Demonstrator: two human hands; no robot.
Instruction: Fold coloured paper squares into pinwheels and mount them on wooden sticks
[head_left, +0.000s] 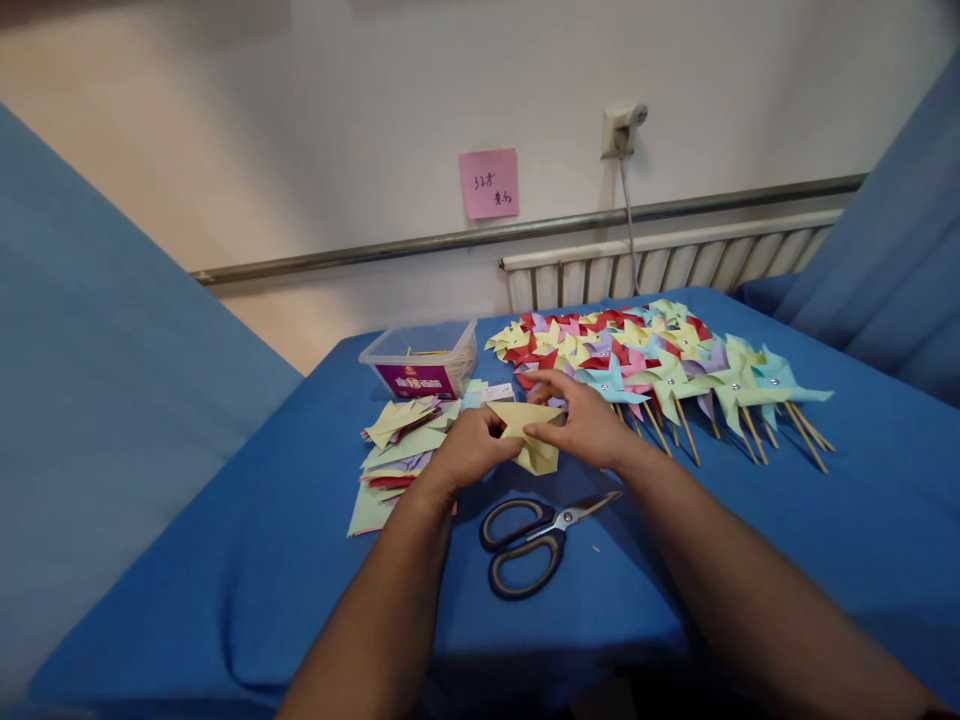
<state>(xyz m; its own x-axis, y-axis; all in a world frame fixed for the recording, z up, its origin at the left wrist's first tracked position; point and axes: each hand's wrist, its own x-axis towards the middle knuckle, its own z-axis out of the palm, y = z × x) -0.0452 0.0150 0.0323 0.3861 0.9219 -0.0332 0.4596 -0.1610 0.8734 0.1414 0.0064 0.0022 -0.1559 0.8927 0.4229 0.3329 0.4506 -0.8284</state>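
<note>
Yellow paper: the folded yellow paper (534,432) sits dead centre of the frame, lifted just above the blue worktop (247,560), pinched from both sides.
Left hand: the left hand (471,450) has its fingers closed on the paper's left edge, thumb on top.
Right hand: the right hand (581,420) clamps the paper's right side, fingers curled down over the fold, index stretched along the top edge.
Scissors: the scissors (536,540) lie flat just below the hands, blades shut and pointing to the right, black handles toward the lower middle of the frame; they are near the paper but not touching it.
Open room: bare blue cloth at lower left and at lower right, either side of the forearms.
Paper stack: a loose stack of coloured sheets (397,450) lies just left of the left hand, touching the wrist's side.
Plastic box: a clear plastic box (421,358) with a purple label stands behind the stack, upper left of the hands.
Pinwheels: a spread of finished pinwheels (660,365) on wooden sticks crowds the upper right, right up against the right hand.
Worktop edge: the far edge runs close under a radiator (675,262) by the wall.
Wall: a pink note (489,183) hangs above.
</note>
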